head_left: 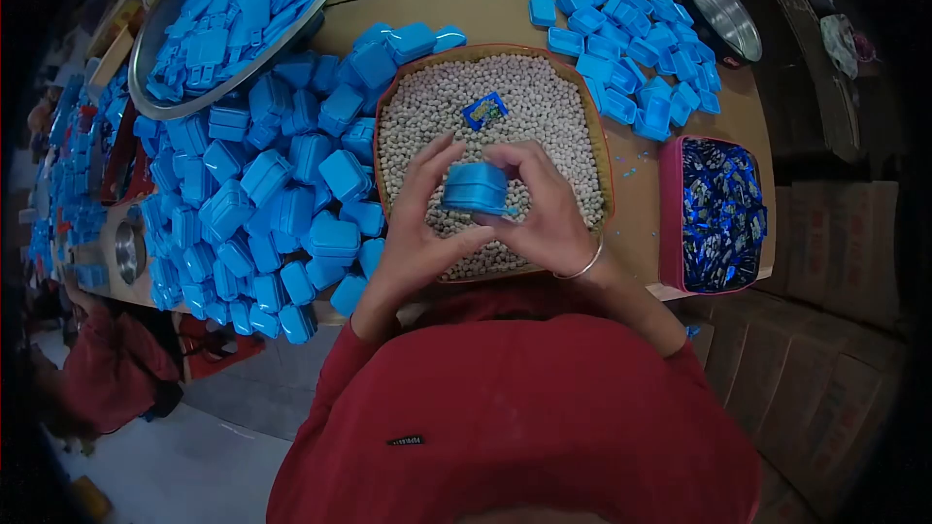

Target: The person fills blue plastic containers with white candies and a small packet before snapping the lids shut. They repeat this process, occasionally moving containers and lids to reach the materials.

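Observation:
A small blue plastic box (pixel 475 186), its lid looking closed, is held between both hands above a tray (pixel 610 170) of small pale round pellets (pixel 544 102). My left hand (pixel 419 218) curves around the box's left side. On the right side, my right hand (pixel 544 209) grips it between thumb and fingers. A blue printed packet (pixel 484 111) lies on the pellets just beyond the hands.
Closed blue boxes (pixel 282 204) are heaped at left, below a metal bowl (pixel 139 58) of flat blue pieces. Open blue boxes (pixel 631 29) lie upper right, near a metal pan (pixel 720 12). A pink-edged container (pixel 672 218) of shiny packets stands right. A co-worker (pixel 112 364) is lower left.

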`<state>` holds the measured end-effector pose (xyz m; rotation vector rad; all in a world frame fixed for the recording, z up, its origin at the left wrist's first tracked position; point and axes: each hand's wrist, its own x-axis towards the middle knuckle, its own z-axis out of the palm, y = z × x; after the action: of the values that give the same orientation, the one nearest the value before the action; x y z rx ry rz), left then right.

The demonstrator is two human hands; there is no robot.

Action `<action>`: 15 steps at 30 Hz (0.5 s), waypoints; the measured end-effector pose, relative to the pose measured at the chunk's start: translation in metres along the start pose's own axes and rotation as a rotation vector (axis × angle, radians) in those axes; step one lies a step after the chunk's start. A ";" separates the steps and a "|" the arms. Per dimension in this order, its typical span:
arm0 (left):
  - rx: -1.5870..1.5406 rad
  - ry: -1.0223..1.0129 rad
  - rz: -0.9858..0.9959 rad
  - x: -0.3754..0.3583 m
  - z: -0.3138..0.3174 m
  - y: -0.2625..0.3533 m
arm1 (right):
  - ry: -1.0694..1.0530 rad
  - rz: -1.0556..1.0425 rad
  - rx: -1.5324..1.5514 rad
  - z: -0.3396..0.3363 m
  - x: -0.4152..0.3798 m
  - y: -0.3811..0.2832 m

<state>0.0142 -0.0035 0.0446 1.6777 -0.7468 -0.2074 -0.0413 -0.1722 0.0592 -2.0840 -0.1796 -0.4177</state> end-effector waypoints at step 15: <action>-0.219 0.041 -0.059 0.010 0.026 -0.005 | 0.165 -0.180 -0.042 0.007 -0.010 -0.004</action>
<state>0.0105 -0.0303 0.0361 1.4924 -0.6218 -0.2853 -0.0505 -0.1637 0.0549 -2.0707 -0.2636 -0.7056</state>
